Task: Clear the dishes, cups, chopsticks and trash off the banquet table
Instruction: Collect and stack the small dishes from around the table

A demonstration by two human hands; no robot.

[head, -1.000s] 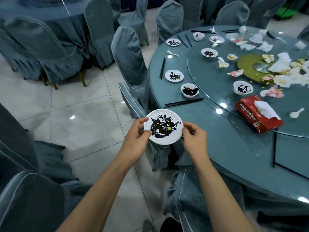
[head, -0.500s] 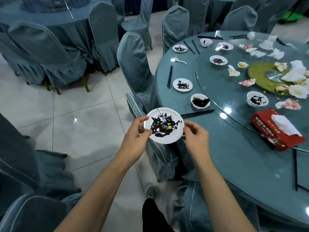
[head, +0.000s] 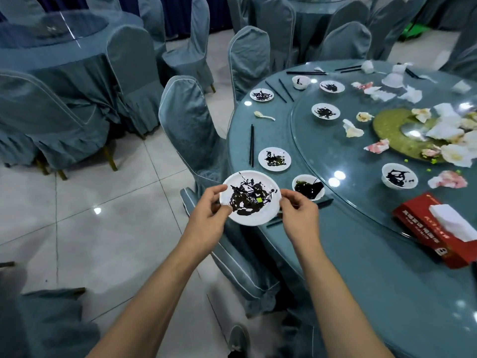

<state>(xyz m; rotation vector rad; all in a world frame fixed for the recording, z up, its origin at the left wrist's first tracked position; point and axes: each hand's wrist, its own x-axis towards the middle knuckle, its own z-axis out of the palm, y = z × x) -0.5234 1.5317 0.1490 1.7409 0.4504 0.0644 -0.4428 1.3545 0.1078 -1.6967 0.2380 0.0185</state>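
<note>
A small white plate (head: 249, 200), smeared with dark sauce and carrying one green fleck, is held level in the air beyond the near edge of the counter (head: 361, 267), above a draped chair (head: 191, 130). The left hand (head: 206, 218) is curled round the plate's left rim, thumb on top; the right hand (head: 299, 215) pinches the right rim in the same way. Neither hand is spread.

On the counter, much is left to be cleared. A sauce bowl (head: 308, 189) stands just beside the right hand, with black chopsticks (head: 324, 202) partly hidden under that hand. Beyond it lies a second soiled plate (head: 274, 159), with another chopstick pair (head: 251, 146) to its left and a white spoon (head: 263, 115) farther off. Crumpled napkins (head: 413, 95) and more small dishes are scattered on the glass turntable (head: 335, 140). A red tissue box (head: 438, 228) sits at the turntable's near edge.

Risks are judged as follows. The sauce looks wet, so any tilt of the plate would probably send drips onto the chair cover or the tiled floor (head: 103, 202). The grip is taken at the rim only; if a thumb slides into the sauce, the hold could be lost. Should the plate be stacked on the next one, the sauce bowl and chopsticks near the right hand could be knocked or rolled off the edge.
</note>
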